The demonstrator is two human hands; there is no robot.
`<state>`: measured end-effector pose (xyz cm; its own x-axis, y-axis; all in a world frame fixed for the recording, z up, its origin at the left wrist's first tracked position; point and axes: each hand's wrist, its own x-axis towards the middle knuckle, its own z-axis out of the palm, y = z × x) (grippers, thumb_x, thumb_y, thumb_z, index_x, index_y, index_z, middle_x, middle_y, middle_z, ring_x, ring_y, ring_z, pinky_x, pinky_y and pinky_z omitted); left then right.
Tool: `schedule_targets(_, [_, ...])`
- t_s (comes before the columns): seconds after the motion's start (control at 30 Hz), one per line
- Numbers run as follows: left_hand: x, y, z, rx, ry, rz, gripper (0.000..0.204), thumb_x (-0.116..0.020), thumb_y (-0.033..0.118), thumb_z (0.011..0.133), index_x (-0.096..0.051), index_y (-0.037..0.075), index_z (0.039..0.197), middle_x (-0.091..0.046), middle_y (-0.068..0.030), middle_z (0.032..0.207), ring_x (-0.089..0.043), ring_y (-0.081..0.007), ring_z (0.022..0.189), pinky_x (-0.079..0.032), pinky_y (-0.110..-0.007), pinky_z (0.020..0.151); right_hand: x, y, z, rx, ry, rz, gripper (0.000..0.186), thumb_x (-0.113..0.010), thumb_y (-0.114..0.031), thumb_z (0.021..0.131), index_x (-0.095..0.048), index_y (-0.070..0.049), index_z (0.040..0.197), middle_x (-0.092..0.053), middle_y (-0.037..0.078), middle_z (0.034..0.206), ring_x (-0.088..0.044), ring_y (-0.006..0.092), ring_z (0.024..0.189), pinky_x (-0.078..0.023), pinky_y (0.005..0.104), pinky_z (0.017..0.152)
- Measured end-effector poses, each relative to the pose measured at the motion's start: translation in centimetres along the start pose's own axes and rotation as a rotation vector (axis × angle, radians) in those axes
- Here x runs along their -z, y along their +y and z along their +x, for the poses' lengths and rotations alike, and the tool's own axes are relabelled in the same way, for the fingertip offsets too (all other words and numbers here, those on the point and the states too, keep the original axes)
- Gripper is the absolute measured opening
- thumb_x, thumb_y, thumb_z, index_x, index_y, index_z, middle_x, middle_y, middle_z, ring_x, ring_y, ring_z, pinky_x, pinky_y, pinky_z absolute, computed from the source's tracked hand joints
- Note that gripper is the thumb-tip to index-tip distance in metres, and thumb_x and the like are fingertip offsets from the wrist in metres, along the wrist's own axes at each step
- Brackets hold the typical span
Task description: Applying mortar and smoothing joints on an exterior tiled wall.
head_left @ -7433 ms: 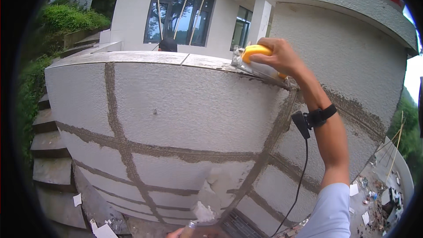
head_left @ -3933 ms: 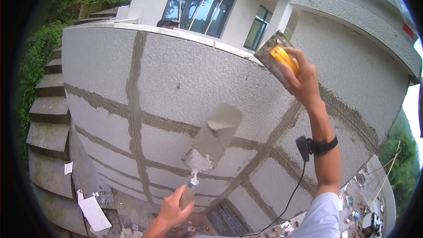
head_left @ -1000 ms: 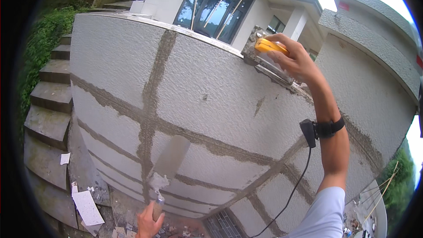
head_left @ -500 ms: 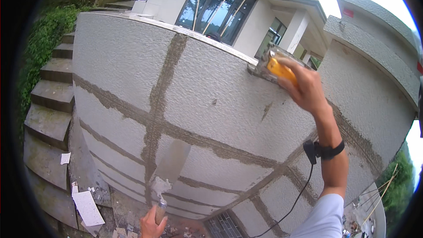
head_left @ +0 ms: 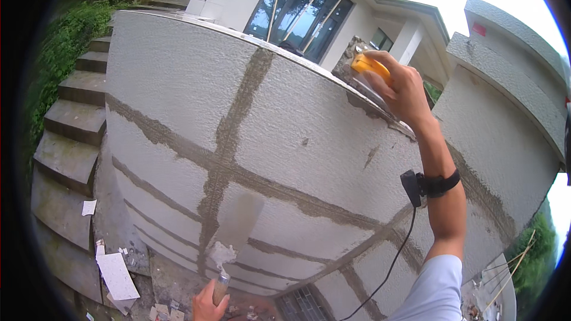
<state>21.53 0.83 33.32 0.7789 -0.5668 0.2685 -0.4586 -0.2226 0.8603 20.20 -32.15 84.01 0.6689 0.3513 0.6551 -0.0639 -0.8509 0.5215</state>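
The right hand is raised high, its fingers clenched around the yellow handle of a plastering float, whose grey blade lies pressed against the top edge of the wall just under the fingertips. Below those fingers the forearm runs down to a black wrist strap carrying a small dark device, from which a thin black cable hangs toward the lower edge of the view.

The left hand sits low at the bottom edge, fingers wrapped around the grip of a trowel. Its long flat blade rises from the fingers and lies against the wall face, with a lump of pale mortar clinging near the blade's base, just above the fist.

Around both hands the rough grey-white wall is crossed by darker grey mortar joints running vertically and diagonally. Left of the left hand's fingers, concrete steps climb beside green plants, and pale scraps of board lie on the ground. Beyond the right hand's fingers stands a white house with large windows.
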Motion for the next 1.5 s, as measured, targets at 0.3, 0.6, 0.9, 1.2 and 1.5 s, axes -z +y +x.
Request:
schedule_targets(0.3, [1.1,-2.7,-0.7,-0.022,0.097,-0.037,0.057,-0.073,0.022,0.082,-0.053,-0.002,0.130,-0.063,-0.0283,0.111,-0.061,-0.0443,0.102,-0.049,-0.046,0.086,-1.2,-0.4,3.8,-0.132,-0.093,-0.005,0.034,-0.060,-0.033,0.094,-0.058,-0.010,0.119,-0.070,0.013,0.081,-0.068,0.0237,0.069,-0.052,0.0390,0.069])
schedule_targets(0.6, [3.6,-5.1,-1.4,0.079,0.102,-0.051,0.058,-0.071,0.026,0.084,-0.051,0.000,0.132,-0.063,-0.0290,0.111,-0.061,-0.0441,0.102,-0.050,-0.047,0.085,-3.1,-2.8,-5.4,0.329,0.039,-0.523,0.058,-0.080,-0.022,0.072,-0.057,-0.016,0.125,-0.051,-0.001,0.064,-0.057,0.0114,0.052,-0.051,0.0284,0.048])
schedule_targets(0.9, [6.6,-6.0,-0.4,0.121,0.071,-0.013,0.059,-0.071,0.027,0.084,-0.051,0.000,0.133,-0.064,-0.0287,0.108,-0.063,-0.0438,0.101,-0.050,-0.046,0.085,-3.8,-4.5,5.2,0.049,0.045,-0.170,0.037,-0.066,-0.027,0.087,-0.057,-0.014,0.121,-0.065,0.010,0.074,-0.066,0.0242,0.065,-0.053,0.0356,0.060])
schedule_targets(1.2, [8.1,-7.2,-2.1,0.092,0.127,-0.029,0.058,-0.072,0.028,0.084,-0.053,0.000,0.131,-0.063,-0.0281,0.112,-0.061,-0.0437,0.105,-0.049,-0.045,0.088,-4.2,-4.1,7.8,-0.040,-0.015,-0.116,0.033,-0.061,-0.028,0.092,-0.056,-0.014,0.122,-0.071,0.014,0.088,-0.070,0.0275,0.071,-0.055,0.0371,0.063])
schedule_targets(1.5, [10.5,-7.7,-1.9,0.104,0.190,-0.045,0.059,-0.072,0.029,0.084,-0.053,0.000,0.132,-0.064,-0.0275,0.110,-0.063,-0.0415,0.103,-0.050,-0.045,0.086,-5.0,-4.9,0.7,0.391,0.054,-0.553,0.048,-0.074,-0.027,0.082,-0.056,-0.018,0.125,-0.049,-0.003,0.064,-0.055,0.0087,0.051,-0.049,0.0257,0.046])
